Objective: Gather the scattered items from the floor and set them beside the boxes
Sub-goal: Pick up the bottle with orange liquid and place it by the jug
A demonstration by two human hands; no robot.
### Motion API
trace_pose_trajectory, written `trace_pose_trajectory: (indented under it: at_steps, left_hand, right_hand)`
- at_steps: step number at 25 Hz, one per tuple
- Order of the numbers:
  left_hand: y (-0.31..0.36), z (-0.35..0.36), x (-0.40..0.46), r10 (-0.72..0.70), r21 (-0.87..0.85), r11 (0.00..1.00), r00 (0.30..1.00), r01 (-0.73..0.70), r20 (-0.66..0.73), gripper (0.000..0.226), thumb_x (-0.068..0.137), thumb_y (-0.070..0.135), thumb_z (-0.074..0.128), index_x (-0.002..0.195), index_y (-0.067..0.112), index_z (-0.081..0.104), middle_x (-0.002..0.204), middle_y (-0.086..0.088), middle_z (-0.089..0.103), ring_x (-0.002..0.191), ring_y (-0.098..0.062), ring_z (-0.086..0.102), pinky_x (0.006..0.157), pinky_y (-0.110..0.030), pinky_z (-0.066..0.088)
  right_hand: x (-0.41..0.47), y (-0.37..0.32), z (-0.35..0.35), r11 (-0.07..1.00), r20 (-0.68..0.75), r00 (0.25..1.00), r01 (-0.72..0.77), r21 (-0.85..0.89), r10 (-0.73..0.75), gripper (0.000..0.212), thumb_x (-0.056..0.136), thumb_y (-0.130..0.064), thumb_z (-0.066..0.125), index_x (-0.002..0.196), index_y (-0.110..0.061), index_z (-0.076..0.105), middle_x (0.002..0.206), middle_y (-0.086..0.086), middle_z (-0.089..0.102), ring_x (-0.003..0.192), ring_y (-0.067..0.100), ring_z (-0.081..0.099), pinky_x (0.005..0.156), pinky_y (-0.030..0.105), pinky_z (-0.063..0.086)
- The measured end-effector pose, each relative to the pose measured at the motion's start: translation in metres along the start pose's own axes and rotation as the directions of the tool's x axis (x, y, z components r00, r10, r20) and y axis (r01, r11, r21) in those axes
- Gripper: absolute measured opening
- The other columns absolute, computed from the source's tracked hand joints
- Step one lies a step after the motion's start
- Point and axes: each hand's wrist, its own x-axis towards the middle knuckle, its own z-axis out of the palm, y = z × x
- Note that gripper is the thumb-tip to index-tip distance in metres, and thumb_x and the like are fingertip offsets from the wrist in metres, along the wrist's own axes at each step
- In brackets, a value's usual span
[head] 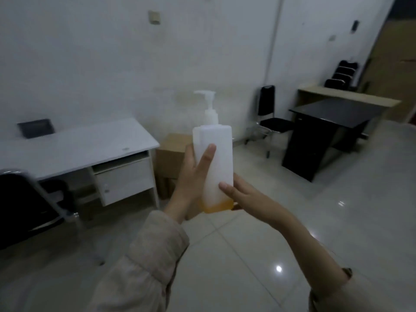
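Note:
I hold a white translucent pump bottle [216,154] upright in front of me, with a thin layer of orange liquid at its bottom. My left hand [192,176] grips its left side, thumb across the front. My right hand [238,194] holds the lower right side and base, thumb on the front. Behind the bottle, brown cardboard boxes [170,158] stand on the floor against the wall, beside the white desk.
A white desk [85,145] with a drawer unit stands at left, a black chair [27,199] in front of it. A black chair [269,118], a black desk [326,127] and a beige counter [346,95] with stacked chairs are at right. Pale tiled floor [258,244] lies below.

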Motion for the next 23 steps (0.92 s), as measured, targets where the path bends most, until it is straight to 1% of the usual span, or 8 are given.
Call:
trace_pose_trajectory:
  at_steps: [3,5,7,9,12,17,20,23]
  left_hand:
    - [-0.023,0.067,0.047,-0.025,-0.02,0.999,0.991,0.028,0.129,0.063,0.074,0.055,0.053,0.122,0.014,0.043,0.105,-0.006,0.062,0.086,-0.019,0.066,0.064,-0.028,0.058]
    - [-0.038,0.102,0.077,-0.047,0.004,0.999,0.975,0.048,0.216,0.068,0.069,0.062,0.055,0.12,0.019,0.044,0.107,-0.004,0.061,0.09,-0.021,0.066,0.072,-0.037,0.059]
    - [-0.055,0.134,0.108,-0.051,-0.008,0.998,0.952,0.056,0.3,0.057,0.068,0.06,0.056,0.112,0.025,0.047,0.104,-0.001,0.06,0.091,-0.02,0.065,0.072,-0.036,0.058]
    - [-0.07,0.161,0.139,-0.044,0.004,0.999,0.937,0.045,0.345,0.039,0.073,0.055,0.055,0.104,0.033,0.045,0.102,0.004,0.059,0.09,-0.016,0.064,0.069,-0.029,0.057]
    - [-0.095,0.197,0.201,-0.016,-0.004,1.0,0.916,0.02,0.4,0.048,0.076,0.054,0.058,0.113,0.027,0.043,0.104,0.006,0.059,0.091,-0.012,0.064,0.065,-0.022,0.056]
    - [-0.13,0.255,0.317,-0.035,-0.025,0.998,0.868,0.055,0.495,0.053,0.078,0.053,0.054,0.12,0.024,0.042,0.108,0.002,0.06,0.091,-0.012,0.065,0.066,-0.022,0.056]
    - [-0.15,0.293,0.365,-0.083,-0.03,0.992,0.823,0.121,0.563,0.056,0.076,0.053,0.052,0.121,0.021,0.041,0.109,-0.002,0.06,0.088,-0.013,0.065,0.066,-0.022,0.056]
    - [-0.177,0.332,0.403,-0.114,-0.011,0.989,0.791,0.151,0.601,0.061,0.074,0.05,0.051,0.125,0.018,0.04,0.108,0.0,0.06,0.087,-0.01,0.065,0.065,-0.02,0.055]
  right_hand:
    - [-0.002,0.039,-0.057,0.998,-0.199,0.978,-0.046,0.053,0.056,0.057,0.082,-0.061,0.048,0.128,-0.029,0.04,0.121,-0.007,0.057,0.105,0.01,0.06,0.091,0.039,0.053]
    - [0.001,0.062,-0.086,0.989,-0.298,0.95,-0.046,0.142,0.087,0.063,0.078,-0.062,0.052,0.129,-0.027,0.041,0.121,-0.004,0.058,0.104,0.011,0.062,0.09,0.038,0.054]
    - [0.01,0.085,-0.111,0.979,-0.363,0.924,-0.049,0.199,0.12,0.063,0.076,-0.061,0.052,0.128,-0.028,0.042,0.121,-0.004,0.058,0.103,0.012,0.063,0.089,0.037,0.055]
    - [0.026,0.107,-0.138,0.975,-0.409,0.899,-0.07,0.211,0.154,0.058,0.076,-0.059,0.05,0.126,-0.031,0.042,0.121,-0.005,0.057,0.103,0.011,0.062,0.087,0.034,0.055]
    - [0.07,0.138,-0.19,0.974,-0.474,0.862,-0.084,0.21,0.177,0.063,0.075,-0.06,0.05,0.13,-0.03,0.04,0.123,-0.004,0.056,0.106,0.013,0.06,0.089,0.035,0.055]
    - [0.146,0.183,-0.275,0.957,-0.562,0.799,-0.057,0.283,0.214,0.064,0.074,-0.059,0.053,0.131,-0.032,0.041,0.123,-0.005,0.057,0.104,0.013,0.062,0.087,0.038,0.056]
    - [0.174,0.211,-0.32,0.939,-0.609,0.741,-0.081,0.335,0.282,0.069,0.071,-0.062,0.054,0.13,-0.03,0.041,0.122,-0.003,0.057,0.103,0.013,0.063,0.085,0.037,0.057]
    - [0.194,0.245,-0.361,0.923,-0.634,0.703,-0.083,0.376,0.321,0.06,0.073,-0.056,0.053,0.126,-0.029,0.044,0.119,-0.002,0.057,0.102,0.014,0.062,0.084,0.035,0.057]
